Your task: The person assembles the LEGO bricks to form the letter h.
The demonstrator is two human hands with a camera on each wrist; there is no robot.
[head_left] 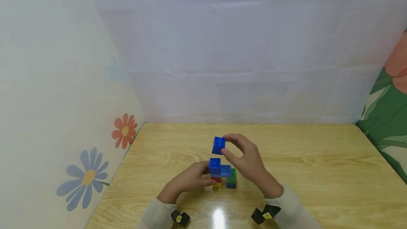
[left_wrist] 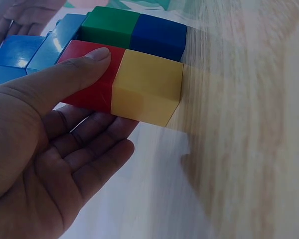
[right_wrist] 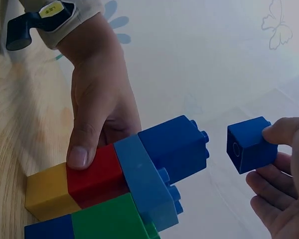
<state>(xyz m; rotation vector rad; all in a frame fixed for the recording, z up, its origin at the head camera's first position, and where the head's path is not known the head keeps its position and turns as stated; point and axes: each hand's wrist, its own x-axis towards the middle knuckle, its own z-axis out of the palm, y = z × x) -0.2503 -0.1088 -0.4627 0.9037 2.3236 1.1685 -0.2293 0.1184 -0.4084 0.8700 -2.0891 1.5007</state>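
Observation:
A small structure of toy building bricks stands on the table. One column has a yellow brick [left_wrist: 147, 84] under a red brick [right_wrist: 97, 174]; beside it a dark blue brick [left_wrist: 159, 37] carries a green brick [right_wrist: 109, 219]. A lighter blue brick [right_wrist: 147, 181] bridges both columns, with a blue brick [right_wrist: 174, 147] on top above the red side. My left hand [head_left: 190, 177] grips the red brick's column, thumb on the red. Just above the structure, my right hand [head_left: 246, 156] pinches a separate blue brick [right_wrist: 251, 144] between thumb and fingers, apart from the top studs.
The wood-grain table [head_left: 302, 158] extends around the structure. A white sheet [head_left: 241, 52] hangs behind, and a wall with printed flowers [head_left: 88, 177] borders the left. Each wrist wears a small black camera device [head_left: 180, 218].

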